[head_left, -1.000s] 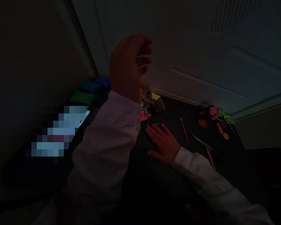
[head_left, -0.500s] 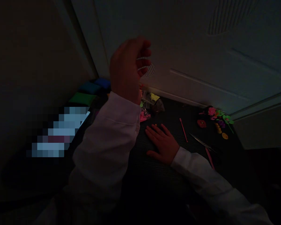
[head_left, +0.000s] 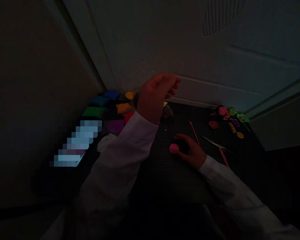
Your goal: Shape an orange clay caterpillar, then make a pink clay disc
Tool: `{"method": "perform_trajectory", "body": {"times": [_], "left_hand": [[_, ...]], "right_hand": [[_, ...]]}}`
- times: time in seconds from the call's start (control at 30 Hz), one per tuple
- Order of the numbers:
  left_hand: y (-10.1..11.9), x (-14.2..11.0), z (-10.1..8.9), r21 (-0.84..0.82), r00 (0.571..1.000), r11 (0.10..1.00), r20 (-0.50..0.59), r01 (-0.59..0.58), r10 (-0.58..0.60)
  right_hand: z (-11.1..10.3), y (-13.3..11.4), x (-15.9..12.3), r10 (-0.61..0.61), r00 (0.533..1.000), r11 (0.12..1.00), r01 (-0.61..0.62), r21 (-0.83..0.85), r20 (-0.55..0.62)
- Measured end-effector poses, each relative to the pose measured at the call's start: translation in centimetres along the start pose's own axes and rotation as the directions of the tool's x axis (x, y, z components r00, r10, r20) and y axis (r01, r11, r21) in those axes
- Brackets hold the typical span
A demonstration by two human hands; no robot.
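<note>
My right hand [head_left: 191, 151] rests low over the dark table, with thumb and fingers apart in a curve. A smooth pink ball [head_left: 174, 148] lies at the mouth of that curve, beside the thumb tip; whether they touch is hard to see. Raised in front of the white panel, my left hand [head_left: 158, 93] has its fingers bent inward and bunched. Its palm side is turned away, so anything inside is hidden. A tiny orange bit [head_left: 165, 130] lies on the table beyond the ball.
Left, coloured packets such as a green one [head_left: 94, 112] and a purple one [head_left: 115, 126] lie near a lit, blurred screen [head_left: 81, 141]. Right are a pink stick [head_left: 194, 132], scissors [head_left: 216, 144] and small colourful shaped pieces [head_left: 223, 111]. The white panel [head_left: 130, 40] stands behind.
My right hand has lifted from lying flat and drawn back to the right, uncovering the pink ball. My left hand has moved down and right in view. The view has shifted slightly.
</note>
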State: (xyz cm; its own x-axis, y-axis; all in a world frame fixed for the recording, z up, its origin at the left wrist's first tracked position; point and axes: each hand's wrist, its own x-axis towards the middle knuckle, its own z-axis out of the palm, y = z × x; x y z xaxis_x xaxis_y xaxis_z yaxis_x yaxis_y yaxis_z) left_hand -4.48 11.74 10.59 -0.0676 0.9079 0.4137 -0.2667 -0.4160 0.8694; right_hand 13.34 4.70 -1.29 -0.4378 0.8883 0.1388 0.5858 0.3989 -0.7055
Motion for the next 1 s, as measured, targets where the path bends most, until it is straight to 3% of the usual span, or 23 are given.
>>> {"method": "perform_trajectory", "body": {"times": [0.07,0.13,0.27,0.43,0.5,0.67,1.0], "left_hand": [[-1.1,-1.6,0.0,0.185,0.996,0.983,0.086,0.016,-0.032],[-2.4,-3.5,-0.6,0.442,0.971,0.897,0.220,-0.012,-0.095],[-5.1,-6.6,-3.0,0.710,0.873,0.672,0.445,-0.208,-0.200],[-6.9,-7.6,-4.8,0.718,0.731,0.571,0.625,-0.399,-0.275],[-7.2,-7.6,-4.9,0.708,0.700,0.548,0.657,-0.446,-0.279],[-7.9,-8.0,-4.8,0.724,0.672,0.492,0.667,-0.484,-0.321],[-8.0,-8.5,-4.7,0.733,0.655,0.492,0.663,-0.469,-0.363]], "right_hand": [[0.1,0.1,-0.2,-0.072,0.996,0.991,0.076,-0.108,0.043],[0.1,0.2,-0.2,-0.121,0.990,0.981,0.130,-0.147,0.065],[-0.1,0.3,0.0,-0.129,0.989,0.980,0.139,-0.142,0.076],[-0.1,0.1,0.0,-0.120,0.990,0.981,0.129,-0.144,0.069],[-0.1,0.0,0.1,-0.117,0.991,0.981,0.125,-0.146,0.060],[-0.1,-0.2,0.1,-0.116,0.992,0.980,0.124,-0.158,0.058],[0.0,-0.3,0.1,-0.116,0.992,0.979,0.121,-0.162,0.043]]}}
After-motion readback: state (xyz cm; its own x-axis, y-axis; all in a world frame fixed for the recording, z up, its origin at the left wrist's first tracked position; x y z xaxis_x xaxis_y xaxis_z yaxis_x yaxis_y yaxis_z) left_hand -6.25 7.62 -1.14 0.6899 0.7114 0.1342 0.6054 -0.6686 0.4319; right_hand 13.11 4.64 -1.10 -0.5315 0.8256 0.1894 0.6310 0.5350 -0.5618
